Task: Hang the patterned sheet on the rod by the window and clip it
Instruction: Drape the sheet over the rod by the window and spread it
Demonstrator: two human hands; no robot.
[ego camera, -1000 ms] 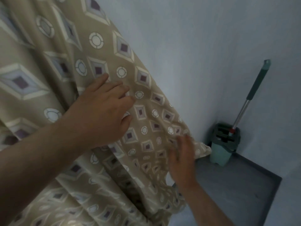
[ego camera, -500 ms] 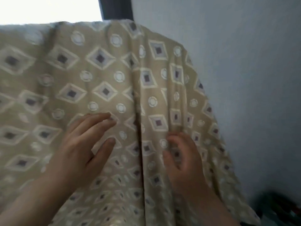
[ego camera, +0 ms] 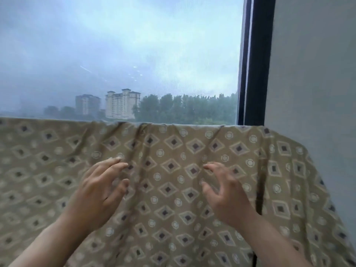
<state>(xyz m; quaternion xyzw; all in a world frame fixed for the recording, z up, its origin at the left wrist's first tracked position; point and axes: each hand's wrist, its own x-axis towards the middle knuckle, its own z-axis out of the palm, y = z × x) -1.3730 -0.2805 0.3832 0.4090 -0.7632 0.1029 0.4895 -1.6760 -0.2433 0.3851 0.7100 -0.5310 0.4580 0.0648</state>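
Observation:
The beige patterned sheet (ego camera: 173,143), printed with diamonds and circles, hangs draped across the lower half of the view, its top fold running level in front of the window. The rod under that fold is hidden by the cloth. My left hand (ego camera: 100,191) hovers in front of the sheet left of centre, fingers spread and loosely bent, holding nothing. My right hand (ego camera: 223,191) is right of centre in the same loose pose, fingers bent toward the cloth without gripping it. No clip is in view.
A large window (ego camera: 123,54) shows grey sky, apartment blocks and trees. Its dark frame (ego camera: 254,60) stands at the right, next to a plain grey wall (ego camera: 312,74). The sheet's right end slopes down along that wall.
My view has risen from the floor corner up to the window. Both hands have moved up the sheet and now hover with fingers spread; the mop and bucket have left the view.

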